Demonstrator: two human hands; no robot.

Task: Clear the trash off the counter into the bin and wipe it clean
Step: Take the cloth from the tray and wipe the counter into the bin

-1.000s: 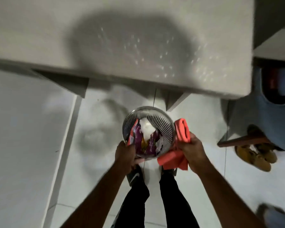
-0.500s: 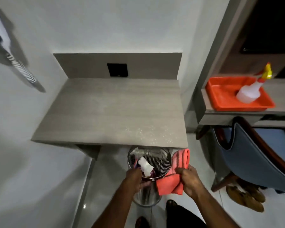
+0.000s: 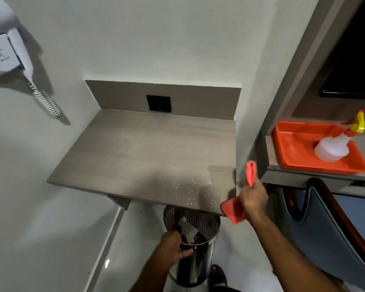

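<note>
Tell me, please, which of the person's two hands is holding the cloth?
The right hand grips the coral-red cloth, raised by the counter's near right corner. The left hand is lower, at the rim of the perforated metal bin.

Matt grey wood-grain laminate counter [image 3: 148,152]; shiny perforated cylindrical metal bin [image 3: 195,249]; soft, matt coral-red cloth [image 3: 234,209]; glossy orange plastic tray [image 3: 293,148], which is holding a translucent white plastic spray bottle [image 3: 331,148].

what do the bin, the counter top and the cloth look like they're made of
Round perforated bin: shiny metal, probably steel; mirror-like wall, punched holes. Grey counter top: matte laminate or stone-look, faint streaked grain; can't tell which. Coral-red cloth: soft fabric, folding limply.
</note>
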